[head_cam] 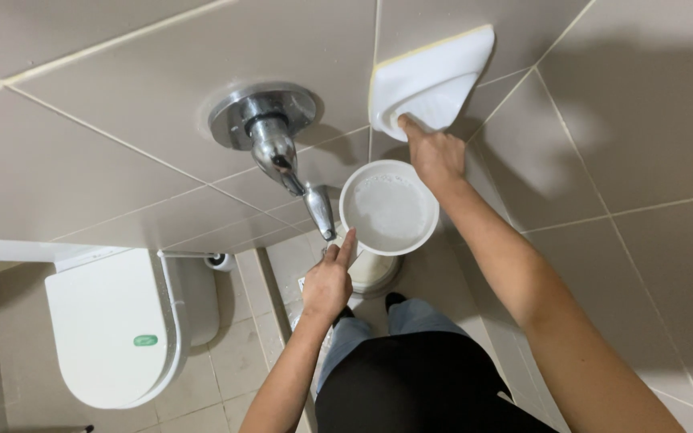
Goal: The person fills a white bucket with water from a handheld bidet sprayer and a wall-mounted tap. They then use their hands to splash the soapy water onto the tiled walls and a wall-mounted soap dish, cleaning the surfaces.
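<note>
White round bowl (389, 207) w/ water is gripped at its rim by left hand (328, 282), just under chrome tap (282, 152). Right hand (435, 154), fingers curled, is pressed on white corner shelf (429, 78) above bowl.

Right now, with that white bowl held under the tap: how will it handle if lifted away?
The white bowl looks rigid, and probably heavy since it holds water. Held at its rim by the left hand alone, it could tip and slosh. Wet rim, likely slippery.
</note>
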